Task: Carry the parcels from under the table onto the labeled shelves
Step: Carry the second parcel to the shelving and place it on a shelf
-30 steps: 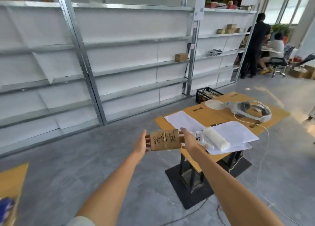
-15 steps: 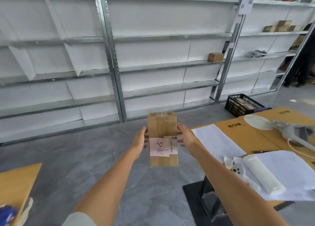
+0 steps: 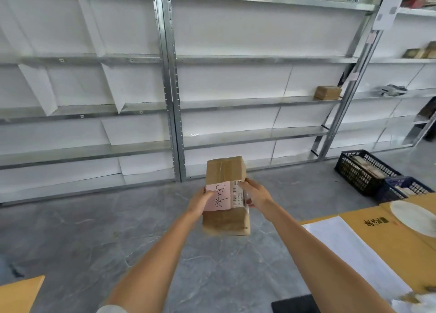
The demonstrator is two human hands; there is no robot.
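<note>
A brown cardboard parcel [image 3: 225, 171] with a pink handwritten label and a barcode sticker is held out in front of me, long side pointing away. My left hand [image 3: 200, 202] grips its left side and my right hand [image 3: 256, 196] grips its right side, thumbs on top. Ahead stand long metal shelves [image 3: 236, 101] with white backing and small tags on the shelf edges. Another brown parcel [image 3: 326, 92] sits on a middle shelf to the right.
A table covered in yellow cardboard [image 3: 368, 223] with white paper sheets is at my right. Two black crates [image 3: 361, 171] with items stand on the grey floor by the shelves. Another yellow table corner [image 3: 21, 294] shows at lower left.
The parcel was turned from crosswise to lengthwise with its label up, and the view has swung left and closer to the shelves. Both hands have kept hold of it.
</note>
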